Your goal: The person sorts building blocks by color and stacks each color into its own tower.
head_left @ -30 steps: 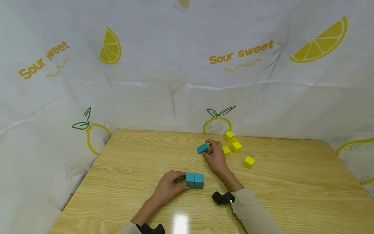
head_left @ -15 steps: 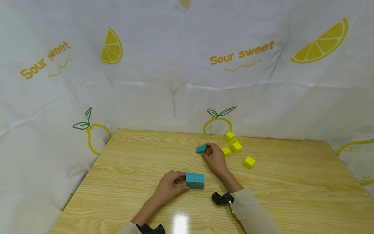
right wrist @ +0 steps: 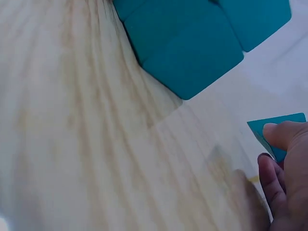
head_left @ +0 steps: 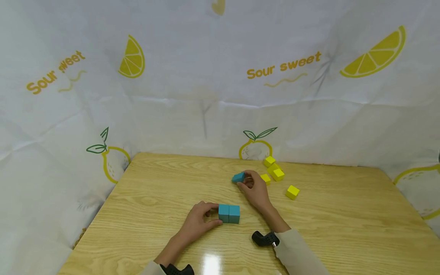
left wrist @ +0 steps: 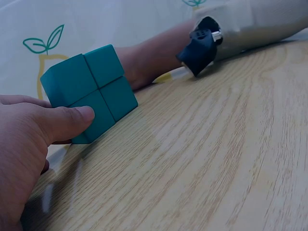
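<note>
Blue-green wooden blocks stand pressed together in a block stack (head_left: 229,214), which shows two wide and two high in the left wrist view. My left hand (head_left: 200,219) grips its left side, with the thumb (left wrist: 72,122) on the near face and the fingers mostly hidden behind. Farther back, my right hand (head_left: 256,191) pinches a blue-green triangular block (head_left: 238,178) between thumb and fingers, above the wooden table (head_left: 165,183). In the right wrist view, one pointed corner of this wedge sticks out past the thumb (right wrist: 281,134).
Several yellow blocks (head_left: 278,174) lie clustered right behind my right hand, partly overlapped by it. One separate yellow block (head_left: 292,192) sits farther right. A white lemon-print cloth (head_left: 192,114) hangs along the table's back edge.
My right hand has turned the triangular block, whose visible faces now sit at a different angle, and has come slightly nearer. The left hand and the stack have stayed put.
</note>
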### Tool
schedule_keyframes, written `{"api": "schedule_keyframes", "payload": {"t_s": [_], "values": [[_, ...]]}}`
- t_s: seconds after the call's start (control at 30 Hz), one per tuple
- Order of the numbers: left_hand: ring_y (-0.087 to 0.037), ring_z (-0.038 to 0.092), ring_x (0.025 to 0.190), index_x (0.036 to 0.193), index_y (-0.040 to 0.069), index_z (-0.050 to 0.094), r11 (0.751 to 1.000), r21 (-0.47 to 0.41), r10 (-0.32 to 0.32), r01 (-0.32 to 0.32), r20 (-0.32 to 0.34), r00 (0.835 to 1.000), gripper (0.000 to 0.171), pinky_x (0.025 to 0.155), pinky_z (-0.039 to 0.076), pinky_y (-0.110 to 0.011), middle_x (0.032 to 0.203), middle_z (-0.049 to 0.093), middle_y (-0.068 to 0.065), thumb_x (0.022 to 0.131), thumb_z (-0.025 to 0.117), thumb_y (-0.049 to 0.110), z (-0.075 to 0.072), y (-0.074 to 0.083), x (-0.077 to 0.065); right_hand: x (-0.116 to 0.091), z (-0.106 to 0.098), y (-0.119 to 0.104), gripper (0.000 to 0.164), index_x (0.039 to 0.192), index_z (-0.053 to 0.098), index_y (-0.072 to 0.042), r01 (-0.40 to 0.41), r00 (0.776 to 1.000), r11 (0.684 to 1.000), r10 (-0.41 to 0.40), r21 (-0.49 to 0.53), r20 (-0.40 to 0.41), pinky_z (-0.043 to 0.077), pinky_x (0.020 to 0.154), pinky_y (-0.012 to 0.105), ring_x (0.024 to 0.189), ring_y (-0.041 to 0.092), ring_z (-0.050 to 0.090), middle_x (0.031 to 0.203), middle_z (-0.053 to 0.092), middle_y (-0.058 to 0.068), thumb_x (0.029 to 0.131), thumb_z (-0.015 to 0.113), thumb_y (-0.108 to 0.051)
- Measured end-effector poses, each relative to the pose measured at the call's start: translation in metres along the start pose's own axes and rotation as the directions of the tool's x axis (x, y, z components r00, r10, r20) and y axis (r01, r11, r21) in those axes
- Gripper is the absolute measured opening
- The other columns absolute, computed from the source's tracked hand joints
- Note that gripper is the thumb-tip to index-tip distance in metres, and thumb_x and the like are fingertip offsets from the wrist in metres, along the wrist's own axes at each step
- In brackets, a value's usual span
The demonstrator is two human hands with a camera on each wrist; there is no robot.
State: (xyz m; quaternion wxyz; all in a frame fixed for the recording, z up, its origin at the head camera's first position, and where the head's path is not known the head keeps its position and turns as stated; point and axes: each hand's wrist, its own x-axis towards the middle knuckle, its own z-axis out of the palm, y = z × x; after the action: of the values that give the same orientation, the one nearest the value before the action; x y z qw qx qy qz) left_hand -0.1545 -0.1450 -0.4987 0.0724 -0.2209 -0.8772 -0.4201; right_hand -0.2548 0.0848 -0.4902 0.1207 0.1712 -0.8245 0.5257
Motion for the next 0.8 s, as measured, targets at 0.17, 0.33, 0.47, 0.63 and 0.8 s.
{"api": "schedule_keyframes", "payload": {"t_s": [0.17,0.33,0.47,0.63,0.8], "values": [[-0.007,0.044,0.074,0.12,0.021,0.066,1.0,-0.001,0.002,-0.002,-0.003,1.0,0.042,0.067,0.041,-0.026,0.094,0.059,0.012,0.082,0.075,0.037,0.002,0.0,0.0,-0.011,-0.008,-0.001,0.044,0.127,0.054,-0.001,-0.013,1.0,0.997,0.013,0.075,-0.01,0.051,0.08,0.031,0.097,0.026,0.06,0.113,0.057,0.013,0.088,0.071,-0.013],[-0.007,0.043,0.073,0.119,0.021,0.066,1.0,-0.002,-0.004,0.004,-0.004,1.0,0.042,0.066,0.04,-0.026,0.093,0.059,0.012,0.081,0.076,0.036,0.002,0.0,0.0,-0.02,-0.015,-0.004,0.044,0.128,0.057,-0.003,-0.003,1.0,0.996,0.006,0.084,-0.028,0.051,0.079,0.029,0.096,0.023,0.061,0.114,0.058,0.011,0.088,0.071,-0.016],[-0.007,0.043,0.074,0.118,0.02,0.066,1.0,-0.006,-0.008,0.008,-0.004,1.0,0.042,0.066,0.041,-0.026,0.094,0.059,0.012,0.081,0.077,0.035,0.001,0.001,0.0,-0.032,-0.023,-0.023,0.041,0.127,0.057,0.002,0.029,0.999,0.996,-0.026,0.09,-0.033,0.051,0.077,0.031,0.094,0.03,0.061,0.112,0.057,0.016,0.089,0.069,-0.009],[-0.008,0.044,0.074,0.118,0.018,0.067,1.0,-0.008,-0.002,0.002,-0.007,1.0,0.041,0.066,0.041,-0.027,0.095,0.06,0.011,0.081,0.076,0.033,0.0,0.002,0.0,-0.043,-0.032,-0.045,0.039,0.125,0.056,0.008,0.073,0.997,0.991,-0.069,0.113,-0.042,0.052,0.079,0.032,0.094,0.036,0.06,0.11,0.056,0.022,0.088,0.067,-0.001],[-0.008,0.043,0.073,0.119,0.02,0.066,1.0,-0.009,0.0,0.0,-0.007,1.0,0.041,0.066,0.04,-0.027,0.096,0.06,0.012,0.082,0.076,0.035,0.002,0.001,-0.001,-0.048,-0.036,-0.051,0.038,0.124,0.055,0.011,0.138,0.99,0.982,-0.133,0.132,-0.049,0.052,0.079,0.031,0.093,0.034,0.057,0.108,0.053,0.022,0.087,0.065,0.006]]}}
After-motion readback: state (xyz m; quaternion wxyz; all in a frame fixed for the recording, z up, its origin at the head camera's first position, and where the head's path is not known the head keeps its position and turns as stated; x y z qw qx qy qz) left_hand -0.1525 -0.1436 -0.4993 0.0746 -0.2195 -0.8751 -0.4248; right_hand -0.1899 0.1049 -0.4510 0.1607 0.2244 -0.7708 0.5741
